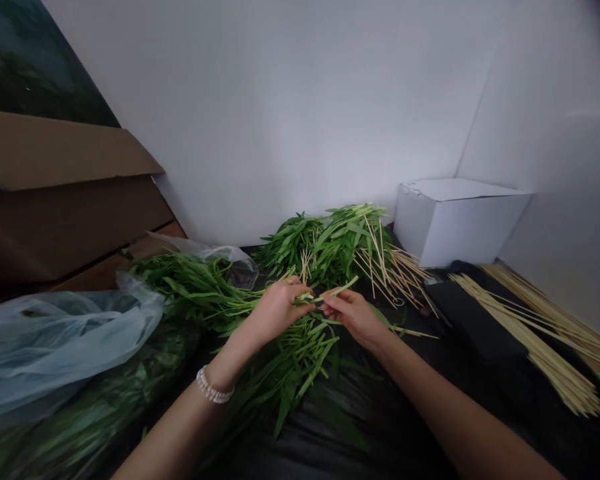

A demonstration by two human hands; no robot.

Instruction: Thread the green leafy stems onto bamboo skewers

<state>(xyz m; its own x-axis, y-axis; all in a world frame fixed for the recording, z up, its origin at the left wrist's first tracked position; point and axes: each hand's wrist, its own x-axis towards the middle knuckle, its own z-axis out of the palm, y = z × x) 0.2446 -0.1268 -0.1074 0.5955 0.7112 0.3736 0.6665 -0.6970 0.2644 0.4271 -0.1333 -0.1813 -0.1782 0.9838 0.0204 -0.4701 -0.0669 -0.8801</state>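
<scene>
My left hand (279, 308) is closed, thumb and fingers pinching water spinach stems (304, 297). Close beside it my right hand (354, 316) pinches a pale green water spinach stem (345, 287) that points up to the right. The fingertips of both hands almost meet, and whether a skewer is between them I cannot tell. Loose water spinach (300, 363) lies under my hands, and more long stems (220, 303) reach in from the left. Behind my hands is a leafy pile (337, 243) with thin wooden skewers (395, 270) sticking out of it.
At left lie a clear plastic bag (70, 333) and bagged greens (115, 407), with a cardboard box (65, 220) behind. On the right are a white box (460, 220), a black block (475, 320) and bundled skewers (545, 353). Black sheeting (330, 447) covers the work surface.
</scene>
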